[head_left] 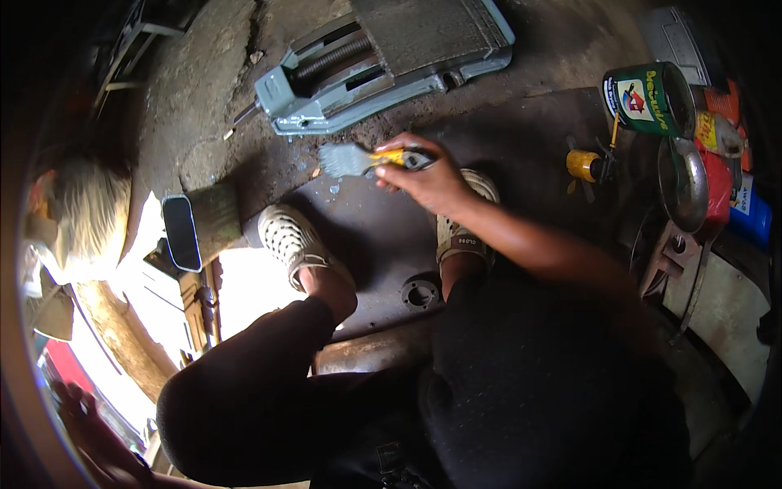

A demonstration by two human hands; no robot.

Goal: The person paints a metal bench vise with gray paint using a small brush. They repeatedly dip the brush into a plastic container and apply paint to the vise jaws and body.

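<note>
My right hand [423,174] is closed around the yellow and black handle of a paintbrush [346,160]. Grey-blue paint coats its bristles, which point left over the dark floor sheet, apart from anything else. Just beyond the brush lies a machine vise [419,41] with a grey-blue painted body, a threaded screw and a bare dark plate on top. Small paint spots dot the floor beside it. At the lower left rim my left hand [91,436] is partly in view past my knee, its fingers raised and apart, with nothing seen in them.
My feet in beige clogs [289,244] stand on the dark metal sheet [375,285]. A round flange [419,294] lies between them. To the right are a green paint can [648,98], a yellow-black roll-like item [582,165] and a metal bowl [684,183]. A mirror [181,233] is at left.
</note>
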